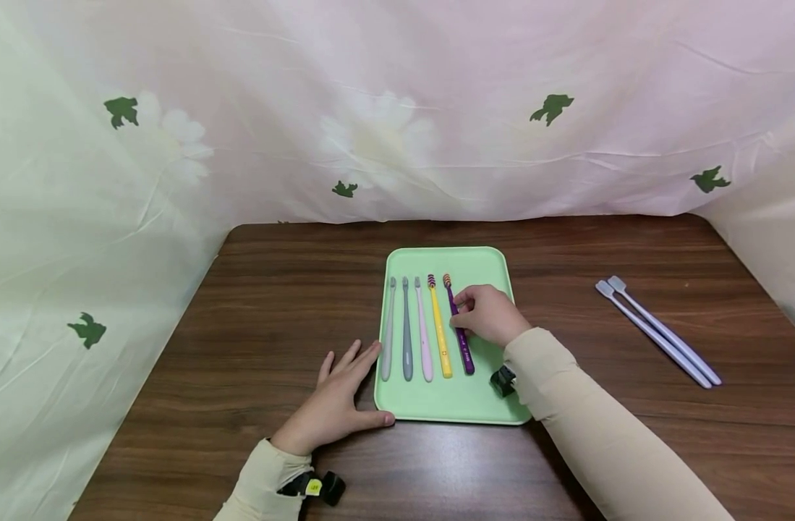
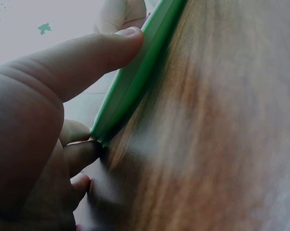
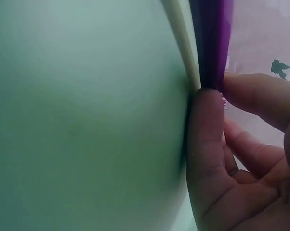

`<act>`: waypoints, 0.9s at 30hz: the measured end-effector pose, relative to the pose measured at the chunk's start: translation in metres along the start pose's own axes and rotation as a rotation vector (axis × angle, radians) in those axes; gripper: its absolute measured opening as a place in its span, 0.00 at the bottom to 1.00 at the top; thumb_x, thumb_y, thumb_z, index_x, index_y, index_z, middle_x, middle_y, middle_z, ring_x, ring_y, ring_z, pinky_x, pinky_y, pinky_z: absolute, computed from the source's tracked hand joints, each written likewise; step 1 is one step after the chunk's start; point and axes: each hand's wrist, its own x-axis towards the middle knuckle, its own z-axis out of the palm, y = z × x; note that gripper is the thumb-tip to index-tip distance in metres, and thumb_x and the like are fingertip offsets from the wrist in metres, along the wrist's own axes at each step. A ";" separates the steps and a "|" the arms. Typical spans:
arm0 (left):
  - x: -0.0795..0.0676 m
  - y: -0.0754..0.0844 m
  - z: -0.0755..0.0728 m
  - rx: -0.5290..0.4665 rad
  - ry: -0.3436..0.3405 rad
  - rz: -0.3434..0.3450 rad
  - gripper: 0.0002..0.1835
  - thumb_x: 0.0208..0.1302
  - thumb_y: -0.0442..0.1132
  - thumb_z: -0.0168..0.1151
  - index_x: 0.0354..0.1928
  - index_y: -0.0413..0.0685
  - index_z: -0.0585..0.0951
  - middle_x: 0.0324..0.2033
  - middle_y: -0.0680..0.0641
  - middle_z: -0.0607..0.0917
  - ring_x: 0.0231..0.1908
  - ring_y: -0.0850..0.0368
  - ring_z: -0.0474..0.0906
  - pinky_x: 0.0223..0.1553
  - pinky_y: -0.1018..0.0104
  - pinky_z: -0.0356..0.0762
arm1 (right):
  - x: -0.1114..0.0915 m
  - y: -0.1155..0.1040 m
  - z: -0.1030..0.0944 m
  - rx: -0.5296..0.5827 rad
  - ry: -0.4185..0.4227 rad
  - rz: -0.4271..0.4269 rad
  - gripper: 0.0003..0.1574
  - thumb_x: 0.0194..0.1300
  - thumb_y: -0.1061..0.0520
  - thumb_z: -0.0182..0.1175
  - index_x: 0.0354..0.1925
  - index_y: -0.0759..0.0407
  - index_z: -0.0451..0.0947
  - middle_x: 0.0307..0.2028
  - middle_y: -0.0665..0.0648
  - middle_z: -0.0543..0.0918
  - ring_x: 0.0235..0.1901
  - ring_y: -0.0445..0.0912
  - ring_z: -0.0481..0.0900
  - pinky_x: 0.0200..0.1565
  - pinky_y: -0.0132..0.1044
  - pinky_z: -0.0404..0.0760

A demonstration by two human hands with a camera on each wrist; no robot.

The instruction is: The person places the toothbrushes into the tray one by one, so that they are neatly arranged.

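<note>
My right hand (image 1: 491, 315) pinches a purple toothbrush (image 1: 464, 346) between thumb and finger, over the right half of a light green tray (image 1: 452, 405). In the right wrist view its purple handle (image 3: 213, 43) runs up from the fingertips. To its left on the tray lie a yellow toothbrush (image 1: 440, 333), a pink toothbrush (image 1: 424, 340), a blue-grey toothbrush (image 1: 406, 340) and a light grey toothbrush (image 1: 388, 340), side by side with heads away from me. My left hand (image 1: 335, 405) has its fingers spread at the tray's left edge, the thumb touching the near left corner.
Two pale lavender toothbrushes (image 1: 664, 336) lie close together on the dark wood table (image 1: 273, 289), right of the tray. A pale cloth (image 1: 436, 108) with green bird and white flower prints hangs behind the table and along its sides.
</note>
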 end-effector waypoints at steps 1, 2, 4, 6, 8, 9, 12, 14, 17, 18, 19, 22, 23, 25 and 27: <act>0.000 0.000 0.000 0.000 0.000 0.000 0.60 0.51 0.62 0.76 0.80 0.51 0.55 0.76 0.52 0.60 0.78 0.49 0.41 0.72 0.42 0.25 | 0.000 0.000 0.000 -0.001 -0.001 -0.001 0.22 0.63 0.59 0.69 0.54 0.66 0.80 0.32 0.56 0.81 0.26 0.44 0.80 0.32 0.36 0.77; 0.000 0.000 0.000 0.000 0.001 0.000 0.59 0.51 0.62 0.76 0.80 0.51 0.55 0.76 0.52 0.60 0.78 0.49 0.41 0.72 0.42 0.25 | 0.000 0.000 0.000 -0.002 -0.002 -0.001 0.22 0.64 0.59 0.68 0.54 0.66 0.80 0.32 0.56 0.81 0.26 0.44 0.80 0.32 0.36 0.78; 0.000 0.000 0.000 -0.003 0.002 0.002 0.59 0.51 0.62 0.76 0.80 0.51 0.55 0.76 0.51 0.60 0.78 0.49 0.41 0.72 0.42 0.25 | -0.001 -0.001 0.000 0.001 -0.004 0.001 0.21 0.64 0.60 0.68 0.53 0.67 0.79 0.32 0.57 0.81 0.26 0.44 0.80 0.32 0.36 0.78; 0.000 0.000 0.000 -0.005 0.002 0.003 0.59 0.51 0.61 0.76 0.80 0.51 0.55 0.76 0.51 0.60 0.78 0.49 0.41 0.72 0.42 0.25 | -0.001 -0.001 0.000 0.006 -0.007 0.011 0.21 0.64 0.60 0.68 0.54 0.67 0.79 0.32 0.57 0.81 0.26 0.45 0.81 0.32 0.36 0.79; 0.000 0.000 0.000 -0.004 0.001 0.004 0.59 0.51 0.61 0.76 0.80 0.51 0.55 0.76 0.51 0.60 0.78 0.49 0.41 0.72 0.42 0.25 | -0.002 -0.002 -0.001 0.007 -0.012 0.019 0.21 0.65 0.60 0.67 0.54 0.67 0.79 0.33 0.57 0.81 0.27 0.45 0.81 0.33 0.36 0.80; 0.000 0.000 0.000 -0.003 0.001 0.004 0.59 0.51 0.61 0.76 0.80 0.51 0.55 0.76 0.52 0.60 0.78 0.49 0.41 0.72 0.42 0.25 | -0.002 -0.002 -0.001 0.007 -0.015 0.022 0.21 0.65 0.60 0.67 0.54 0.67 0.79 0.33 0.57 0.81 0.27 0.45 0.82 0.33 0.36 0.80; 0.000 0.000 0.001 0.002 0.001 0.005 0.59 0.51 0.61 0.76 0.80 0.51 0.55 0.76 0.52 0.60 0.78 0.49 0.41 0.72 0.42 0.25 | -0.003 -0.003 0.000 0.004 -0.018 0.030 0.21 0.65 0.59 0.68 0.54 0.66 0.79 0.33 0.57 0.81 0.27 0.46 0.82 0.33 0.36 0.80; 0.001 -0.001 0.001 0.003 0.000 0.007 0.59 0.51 0.61 0.76 0.80 0.51 0.55 0.76 0.51 0.60 0.78 0.49 0.41 0.72 0.42 0.25 | -0.004 -0.003 -0.001 0.006 -0.021 0.026 0.22 0.65 0.59 0.67 0.54 0.67 0.79 0.33 0.57 0.82 0.27 0.46 0.82 0.34 0.36 0.80; 0.001 0.000 0.001 0.004 -0.002 0.006 0.59 0.51 0.61 0.76 0.80 0.50 0.55 0.76 0.51 0.60 0.78 0.49 0.41 0.72 0.42 0.25 | -0.006 -0.003 -0.002 0.018 -0.023 0.015 0.21 0.65 0.59 0.67 0.54 0.68 0.79 0.33 0.57 0.82 0.27 0.45 0.81 0.34 0.36 0.80; 0.001 0.000 0.001 0.005 -0.003 0.004 0.59 0.51 0.61 0.76 0.80 0.50 0.55 0.76 0.51 0.60 0.78 0.49 0.41 0.72 0.42 0.25 | -0.006 -0.003 -0.002 0.023 -0.025 0.009 0.21 0.65 0.59 0.67 0.54 0.68 0.79 0.33 0.57 0.82 0.27 0.45 0.81 0.34 0.36 0.80; 0.001 0.000 0.001 0.004 -0.003 0.003 0.59 0.51 0.61 0.76 0.80 0.50 0.55 0.76 0.51 0.60 0.78 0.49 0.41 0.72 0.42 0.25 | -0.007 -0.003 -0.003 0.025 -0.024 0.003 0.21 0.65 0.59 0.67 0.54 0.68 0.79 0.33 0.57 0.82 0.27 0.45 0.81 0.34 0.36 0.80; 0.000 0.001 0.000 0.006 -0.001 0.001 0.59 0.51 0.61 0.77 0.80 0.50 0.55 0.76 0.51 0.60 0.78 0.49 0.41 0.73 0.42 0.25 | -0.010 -0.003 -0.004 0.039 -0.021 -0.010 0.21 0.65 0.59 0.67 0.54 0.68 0.79 0.33 0.57 0.82 0.27 0.45 0.81 0.34 0.36 0.80; 0.000 0.001 0.000 0.006 -0.001 0.001 0.59 0.51 0.61 0.77 0.80 0.50 0.55 0.76 0.51 0.60 0.78 0.49 0.41 0.73 0.42 0.25 | -0.010 -0.003 -0.005 0.042 -0.019 -0.013 0.21 0.65 0.59 0.67 0.54 0.68 0.79 0.33 0.57 0.82 0.27 0.45 0.81 0.34 0.36 0.80; 0.000 0.001 0.000 0.004 -0.002 0.001 0.59 0.51 0.61 0.77 0.80 0.51 0.55 0.76 0.51 0.60 0.78 0.49 0.41 0.73 0.42 0.25 | -0.012 -0.003 -0.006 0.048 -0.014 -0.015 0.21 0.65 0.59 0.67 0.54 0.67 0.79 0.34 0.57 0.82 0.27 0.46 0.81 0.34 0.37 0.80; 0.000 0.001 0.000 0.004 -0.003 0.000 0.59 0.51 0.61 0.77 0.80 0.51 0.55 0.76 0.51 0.60 0.78 0.49 0.41 0.73 0.42 0.25 | -0.014 -0.003 -0.007 0.052 -0.011 -0.016 0.21 0.66 0.59 0.66 0.54 0.66 0.79 0.34 0.57 0.81 0.28 0.46 0.81 0.34 0.37 0.80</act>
